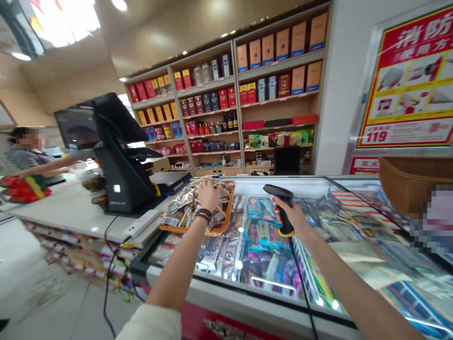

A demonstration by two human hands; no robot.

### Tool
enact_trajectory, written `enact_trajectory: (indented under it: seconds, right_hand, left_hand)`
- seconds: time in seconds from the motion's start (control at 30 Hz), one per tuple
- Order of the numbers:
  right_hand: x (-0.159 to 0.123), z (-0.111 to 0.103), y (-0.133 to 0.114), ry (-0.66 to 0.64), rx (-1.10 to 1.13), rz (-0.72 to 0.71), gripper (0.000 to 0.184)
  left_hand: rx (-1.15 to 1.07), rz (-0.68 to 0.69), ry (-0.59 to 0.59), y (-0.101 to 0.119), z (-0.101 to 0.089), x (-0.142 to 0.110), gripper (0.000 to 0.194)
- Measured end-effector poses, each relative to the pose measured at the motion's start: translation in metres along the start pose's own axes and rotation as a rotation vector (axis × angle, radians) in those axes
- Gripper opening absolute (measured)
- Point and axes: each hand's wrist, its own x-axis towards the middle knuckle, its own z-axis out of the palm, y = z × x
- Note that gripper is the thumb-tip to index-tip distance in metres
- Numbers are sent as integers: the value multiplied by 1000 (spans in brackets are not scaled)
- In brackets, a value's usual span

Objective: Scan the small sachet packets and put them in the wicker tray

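Observation:
My left hand [208, 194], with a dark beaded bracelet at the wrist, reaches over an orange wicker basket [230, 208]. Its fingers are spread onto the pile of small clear-wrapped packets [180, 203] inside; the fingertips are partly hidden. My right hand [288, 215] is wrapped round the handle of a black barcode scanner [279, 191], whose cable runs down toward me. The scanner is held above the glass-topped freezer [226, 278], and the basket rests at the freezer's left end.
A black checkout terminal [120, 165] stands on the white counter [71, 203] at left, beside a white power strip [141, 224] with hanging cables. Far left, another person [31, 156] reaches over red packages [24, 189]. Boxed goods fill the wall shelves [212, 125]. A brown basket [403, 184] sits right.

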Motion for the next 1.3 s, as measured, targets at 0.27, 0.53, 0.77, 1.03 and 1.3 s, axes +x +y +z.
enact_trajectory:
  seconds: [0.27,0.53,0.77,1.03,1.3]
  right_hand:
    - [-4,19,25,20,-19,25,57]
    - [0,-2,38,34,-63,19,57]
    - [-7,3,33,2,-92,129,52]
    - [-5,-5,29,29,-48,52,57]
    - [-2,-52,19,155,-98,-18,53]
  left_hand:
    - [215,-258,-166,-25,-6,1,89]
    - [159,-127,-40,-11,2,-9,96]
    - [125,44,-36,8,5,-14,92]
    - [-209,136,-65,25,10,8,59]
    - [-817,-28,-306,95,67,-10,16]
